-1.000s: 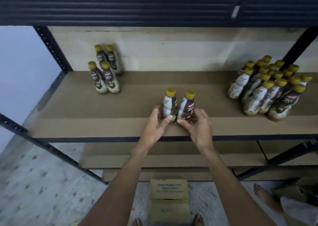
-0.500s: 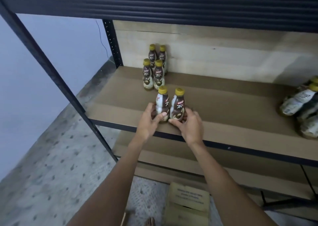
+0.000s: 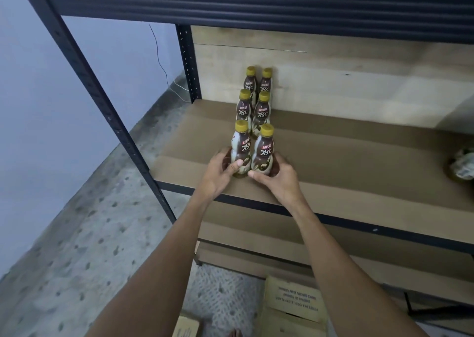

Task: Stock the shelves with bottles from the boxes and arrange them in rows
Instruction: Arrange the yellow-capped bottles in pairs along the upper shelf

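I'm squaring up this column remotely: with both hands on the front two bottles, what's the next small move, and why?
Probably nudge the pair straight back toward the four bottles behind, then release. The left hand grips the left bottle and the right hand the right bottle; both stand upright on the shelf, in line with those pairs, though any gap cannot be told.

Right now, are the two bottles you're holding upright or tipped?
Upright. The left bottle and right bottle stand on the shelf, yellow caps up, left hand and right hand gripping their bases.
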